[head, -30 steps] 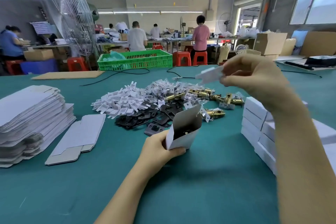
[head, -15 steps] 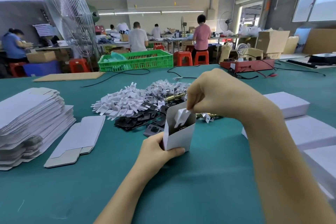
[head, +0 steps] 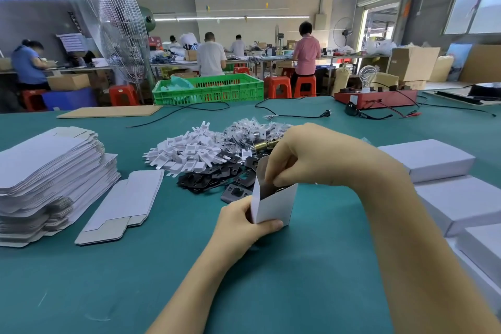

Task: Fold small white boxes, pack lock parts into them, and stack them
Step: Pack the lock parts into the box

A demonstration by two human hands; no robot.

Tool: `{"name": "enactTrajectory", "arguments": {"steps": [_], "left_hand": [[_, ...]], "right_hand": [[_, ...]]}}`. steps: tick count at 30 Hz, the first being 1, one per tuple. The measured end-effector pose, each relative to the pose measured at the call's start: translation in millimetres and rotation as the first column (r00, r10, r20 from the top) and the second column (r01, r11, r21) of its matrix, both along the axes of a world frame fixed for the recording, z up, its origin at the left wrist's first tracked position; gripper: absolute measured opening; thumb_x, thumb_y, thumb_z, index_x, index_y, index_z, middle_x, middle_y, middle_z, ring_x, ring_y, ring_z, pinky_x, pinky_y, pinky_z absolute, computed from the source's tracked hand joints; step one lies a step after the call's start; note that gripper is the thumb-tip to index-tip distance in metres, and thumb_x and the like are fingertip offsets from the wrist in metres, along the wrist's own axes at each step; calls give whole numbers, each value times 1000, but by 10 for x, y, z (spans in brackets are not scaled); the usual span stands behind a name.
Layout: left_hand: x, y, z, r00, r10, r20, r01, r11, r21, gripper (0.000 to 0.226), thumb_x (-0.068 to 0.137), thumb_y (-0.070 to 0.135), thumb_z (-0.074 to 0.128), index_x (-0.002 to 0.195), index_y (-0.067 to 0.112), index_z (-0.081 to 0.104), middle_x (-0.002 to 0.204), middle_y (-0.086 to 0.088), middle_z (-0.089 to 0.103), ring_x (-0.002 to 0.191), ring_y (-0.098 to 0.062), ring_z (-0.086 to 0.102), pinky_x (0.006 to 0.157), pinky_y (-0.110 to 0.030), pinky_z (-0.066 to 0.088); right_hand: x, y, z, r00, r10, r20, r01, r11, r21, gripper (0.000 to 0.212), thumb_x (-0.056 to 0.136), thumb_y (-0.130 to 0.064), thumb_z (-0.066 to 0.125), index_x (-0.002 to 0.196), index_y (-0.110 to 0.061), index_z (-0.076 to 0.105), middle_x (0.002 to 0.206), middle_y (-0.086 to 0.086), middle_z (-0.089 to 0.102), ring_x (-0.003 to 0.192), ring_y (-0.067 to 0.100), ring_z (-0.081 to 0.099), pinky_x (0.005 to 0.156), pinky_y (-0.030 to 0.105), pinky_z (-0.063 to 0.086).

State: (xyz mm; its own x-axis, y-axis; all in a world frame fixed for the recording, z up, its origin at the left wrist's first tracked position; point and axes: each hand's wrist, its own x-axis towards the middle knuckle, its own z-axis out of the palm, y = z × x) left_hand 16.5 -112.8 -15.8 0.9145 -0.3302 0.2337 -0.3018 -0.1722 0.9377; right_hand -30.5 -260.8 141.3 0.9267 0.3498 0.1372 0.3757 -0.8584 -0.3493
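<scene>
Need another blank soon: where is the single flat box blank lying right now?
In the head view, the single flat box blank lies on the green table, left of centre, beside the tall blank stack and near the black plates.

- The left hand (head: 238, 221) is bare: no glove, ring or band shows on the fingers or on the back of the hand.
- The left forearm (head: 195, 285) is bare along all of its visible length, with no sleeve, cuff or watch.
- The right hand (head: 306, 156) is bare too, with no glove and no jewellery on the parts that show.
- The right forearm (head: 423, 238) is uncovered from the wrist to the frame edge, with no sleeve, strap or marking.
- Fingernails are too blurred to describe.
</scene>
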Motion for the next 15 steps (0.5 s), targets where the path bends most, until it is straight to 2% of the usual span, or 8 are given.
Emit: {"name": "enactTrajectory", "arguments": {"steps": [2,5,8,10,12,13,15], "left_hand": [[13,7,-14,1000,-5,-7,5,1000,4,31,71,12,86,80,38,72,83,14,74,73,2,65,63,-11,47],[28,11,-16,999,15,-41,-16,1000,-21,25,64,22,87,82,35,74,84,11,75,74,-3,66,63,-15,49],[57,31,0,986,92,-138,-116,977,-177,28,61,25,85,87,23,74,85,5,76,76,-11,70,62,-20,53],[89,52,17,968,190,-162,-232,926,-298,20,70,13,86,83,20,73,80,6,76,70,-7,70,59,-16,52],[126,89,37,923,347,-165,-384,845,-373,16,75,8,82,79,19,71,74,12,75,64,1,66,57,-11,49],[149,114,43,891,420,-176,-454,794,-405,15,77,9,81,78,20,70,71,16,73,62,4,64,56,-9,48],[196,175,45,816,528,-235,-572,681,-458,17,78,12,80,78,21,66,67,18,71,62,5,61,54,-6,45]], "right_hand": [[5,-52,19,999,13,32,-14,999,48,15,80,-13,71,82,-26,78,68,-20,67,65,-8,60,56,7,43],[26,-156,28,992,-10,124,-10,987,163,12,81,-12,70,80,-22,77,63,-16,68,60,-5,60,57,7,41],[148,-225,-91,948,-179,262,64,917,393,8,85,-15,68,82,-20,74,68,-7,70,59,-1,61,63,17,50],[286,-217,-244,910,-316,268,135,838,528,7,86,-15,66,84,-17,72,71,-1,71,63,8,64,67,26,53],[455,-176,-453,893,-395,216,213,793,570,8,87,-14,63,87,-15,71,74,2,70,70,17,65,70,31,52],[535,-142,-576,891,-414,187,244,783,572,9,87,-12,63,89,-15,71,74,-1,68,71,17,63,68,27,50],[657,-53,-833,898,-411,156,274,800,534,13,87,-11,62,96,-15,70,73,-12,61,70,6,57,64,18,44]]}}
